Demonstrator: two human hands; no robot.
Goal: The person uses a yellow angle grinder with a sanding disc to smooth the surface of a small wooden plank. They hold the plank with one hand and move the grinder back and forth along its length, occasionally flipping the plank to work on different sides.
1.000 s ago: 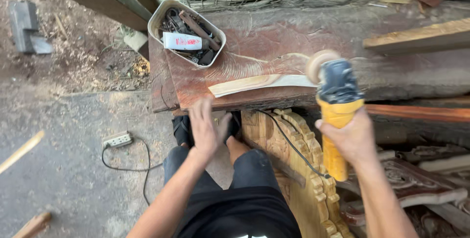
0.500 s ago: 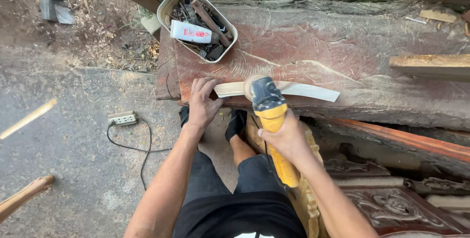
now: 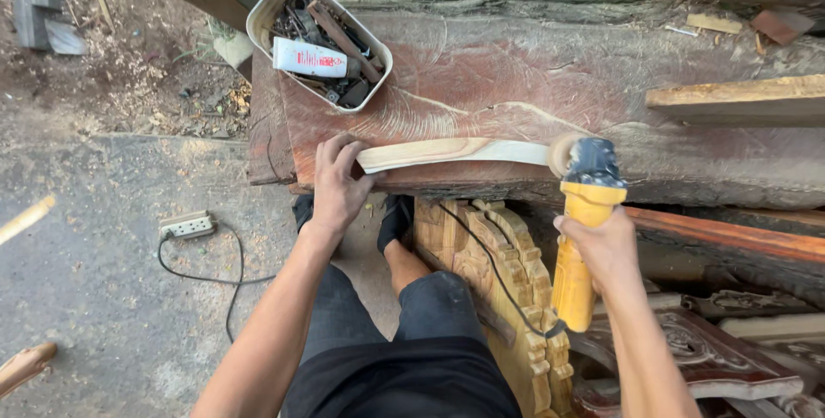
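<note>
Reddish slab tabletop (image 3: 516, 83), rough-sawn, bearing a pale curved strip (image 3: 455, 153) along its near edge and a white tub (image 3: 258, 18) of tools at the far left corner; carved panel (image 3: 490, 272) leaning below. Yellow grinder (image 3: 580, 229), disc touching the strip's right end, clenched round the body by right hand (image 3: 606, 246). Left hand (image 3: 337, 182) pressed flat on the strip's left end, fingers spread; power strip (image 3: 186, 225) on the floor.
</note>
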